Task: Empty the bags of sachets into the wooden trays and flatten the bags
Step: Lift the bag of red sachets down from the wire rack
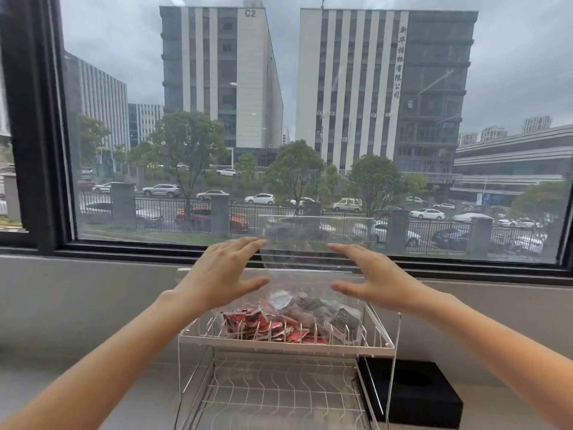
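Clear plastic bag (313,293) holding red and grey sachets (280,318) is sitting on the top tier of a white wire rack (379,339) on the worktop (40,367), its empty upper part standing upright. Left hand (224,271) and right hand (373,274) are hovering spread, fingers apart, either side of it; contact unclear.

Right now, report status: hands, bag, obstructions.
Left hand and right hand open, flanking the clear bag. Bag of sachets sits on white wire rack. Nothing in between.
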The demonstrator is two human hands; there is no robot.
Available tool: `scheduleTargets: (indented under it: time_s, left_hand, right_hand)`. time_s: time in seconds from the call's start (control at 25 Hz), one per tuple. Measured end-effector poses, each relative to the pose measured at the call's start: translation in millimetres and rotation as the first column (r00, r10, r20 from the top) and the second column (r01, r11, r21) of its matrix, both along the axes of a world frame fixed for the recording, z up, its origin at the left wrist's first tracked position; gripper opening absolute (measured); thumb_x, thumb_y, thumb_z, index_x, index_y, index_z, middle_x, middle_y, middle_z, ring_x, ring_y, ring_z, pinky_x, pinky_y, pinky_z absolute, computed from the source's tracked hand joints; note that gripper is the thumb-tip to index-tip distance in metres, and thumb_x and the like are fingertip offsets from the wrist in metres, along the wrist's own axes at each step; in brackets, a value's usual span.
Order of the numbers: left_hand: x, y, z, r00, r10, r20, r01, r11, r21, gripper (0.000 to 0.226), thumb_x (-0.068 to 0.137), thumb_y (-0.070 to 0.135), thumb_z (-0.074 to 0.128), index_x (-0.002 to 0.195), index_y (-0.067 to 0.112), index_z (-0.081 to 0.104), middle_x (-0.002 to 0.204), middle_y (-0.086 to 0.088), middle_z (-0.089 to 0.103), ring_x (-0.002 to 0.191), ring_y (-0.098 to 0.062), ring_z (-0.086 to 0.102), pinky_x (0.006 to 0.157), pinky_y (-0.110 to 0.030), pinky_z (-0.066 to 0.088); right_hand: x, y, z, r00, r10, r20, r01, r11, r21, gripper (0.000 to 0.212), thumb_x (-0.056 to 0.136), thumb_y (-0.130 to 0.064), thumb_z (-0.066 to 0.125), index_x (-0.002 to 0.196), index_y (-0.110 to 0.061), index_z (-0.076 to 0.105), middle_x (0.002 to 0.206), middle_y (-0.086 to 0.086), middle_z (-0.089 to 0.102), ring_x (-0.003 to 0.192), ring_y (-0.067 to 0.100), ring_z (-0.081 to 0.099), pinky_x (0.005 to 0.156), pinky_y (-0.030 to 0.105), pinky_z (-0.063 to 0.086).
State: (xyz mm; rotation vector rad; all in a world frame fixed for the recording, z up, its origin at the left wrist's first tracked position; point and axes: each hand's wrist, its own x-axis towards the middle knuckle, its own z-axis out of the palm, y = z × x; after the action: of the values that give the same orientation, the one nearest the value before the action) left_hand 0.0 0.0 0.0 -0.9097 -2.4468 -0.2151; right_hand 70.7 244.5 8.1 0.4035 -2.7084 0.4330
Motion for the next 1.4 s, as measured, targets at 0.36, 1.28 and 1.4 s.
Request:
scheduleTargets:
  time_s: [0.36, 1.28, 1.4]
  left_hand:
    - [-23, -7, -22, 0.991, -0.040, 0.127, 0.042, 0.999, -0.012, 0.050, 0.083, 0.049, 0.042, 0.126, 0.024, 0.045, 0.122, 0.007, 0.060, 0.108, -0.013, 0.058, 0.086, -0.028, 0.046]
    - [-72, -13, -41, 0.986, 0.022, 0.162, -0.084, 0.918, 0.388, 0.023, 0.096, 0.026, 0.027, 0.084, 0.013, 0.041, 0.064, -0.001, 0.053, 0.064, -0.030, 0.054, 0.056, -0.034, 0.035]
    - [-79, -9, -41, 0.989, 0.012, 0.148, -0.071, 0.912, 0.403, 0.025, 0.096, 0.025, 0.026, 0.086, 0.009, 0.043, 0.064, -0.003, 0.054, 0.063, -0.029, 0.055, 0.051, -0.031, 0.033]
  right_hand:
    - [-33, 3, -33, 0.998, 0.023, -0.065, -0.039, 0.966, -0.255, 0.011, 0.086, -0.018, 0.059, 0.097, -0.020, 0.060, 0.093, -0.012, 0.063, 0.089, -0.002, 0.059, 0.079, 0.014, 0.049]
    - [-74, -9, -100, 0.992, -0.038, 0.124, 0.095, 0.862, -0.497, 0.064, 0.079, -0.027, 0.067, 0.135, -0.018, 0.037, 0.121, -0.007, 0.054, 0.109, 0.004, 0.048, 0.098, 0.019, 0.035]
    - [-90, -12, -117, 0.984, -0.044, 0.171, 0.128, 0.846, -0.518, 0.036, 0.082, -0.023, 0.064, 0.118, -0.019, 0.057, 0.115, -0.003, 0.064, 0.102, 0.010, 0.058, 0.095, 0.029, 0.048]
